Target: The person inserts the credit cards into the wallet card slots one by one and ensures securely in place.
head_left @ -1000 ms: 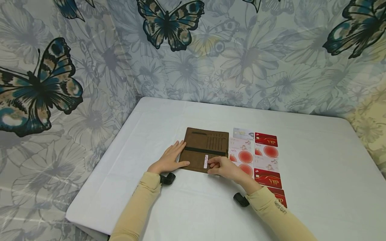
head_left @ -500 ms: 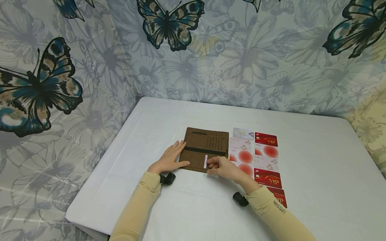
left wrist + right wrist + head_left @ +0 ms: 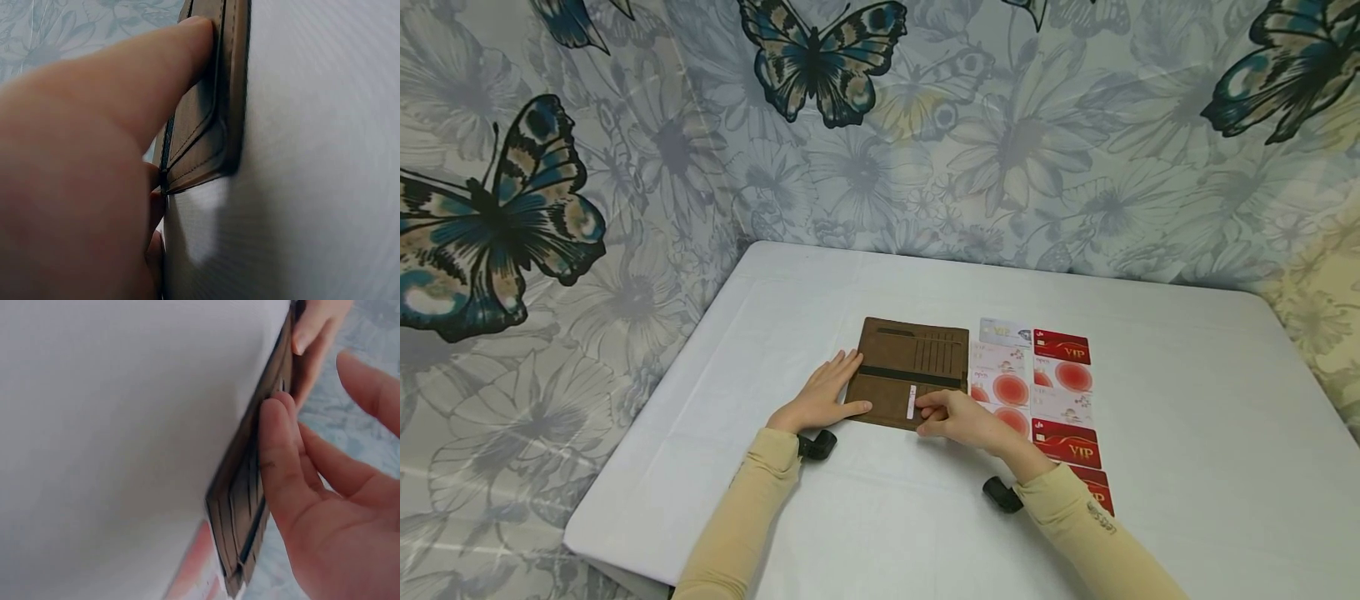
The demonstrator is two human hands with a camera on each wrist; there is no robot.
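A brown wallet [image 3: 943,350] lies spread flat on the white table, with a row of slots in its upper half. From its lower half shows a narrow white-pink strip [image 3: 912,402], like a card's edge; whatever is inside the pocket is hidden. My left hand [image 3: 822,396] rests on the wallet's left side, its thumb [image 3: 199,37] lying on the lower half. On the lower right part, my right hand [image 3: 958,419] touches the wallet beside the strip. In the right wrist view its fingers [image 3: 278,434] are fairly straight against the leather, with another digit held apart.
Right of the wallet, two columns of cards lie side by side: a silver VIP card [image 3: 1006,332], red VIP cards [image 3: 1066,443] and pale cards with red circles [image 3: 1072,377]. My right forearm [image 3: 1090,517] partly covers the lowest. Patterned fabric [image 3: 880,183] rises behind the table.
Almost nothing differs. My right hand and wrist have shifted very slightly to the right, while my left hand, the wallet and the cards stay in place.
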